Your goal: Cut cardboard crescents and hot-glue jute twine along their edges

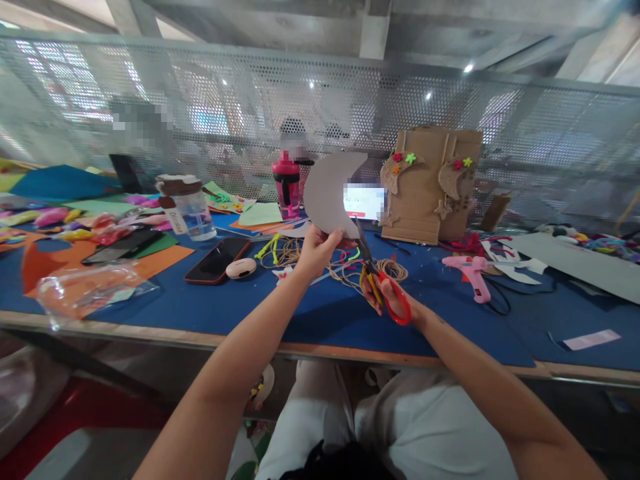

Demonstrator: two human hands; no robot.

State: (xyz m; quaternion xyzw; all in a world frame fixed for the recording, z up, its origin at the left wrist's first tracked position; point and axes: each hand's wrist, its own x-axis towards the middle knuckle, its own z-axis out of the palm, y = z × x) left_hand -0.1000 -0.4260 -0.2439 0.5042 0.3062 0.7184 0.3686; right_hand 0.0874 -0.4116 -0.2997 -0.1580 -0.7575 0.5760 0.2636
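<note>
My left hand (pixel 315 250) pinches the lower edge of a grey, crescent-shaped piece of card (pixel 327 192) and holds it upright above the blue table (pixel 320 313). My right hand (pixel 387 297) grips the red and yellow handles of a pair of scissors (pixel 373 270). The scissor blades point up and meet the card's lower right edge. Both hands hover over a tangle of brown twine (pixel 345 263) lying on the table.
A phone (pixel 217 260) and a small white case (pixel 241 268) lie left of my hands. A pink glue gun (pixel 473 273), a cardboard model (pixel 430 183), a pink bottle (pixel 287 183), a clear jar (pixel 193 207), coloured paper and a perforated metal screen (pixel 320 100) surround the work area.
</note>
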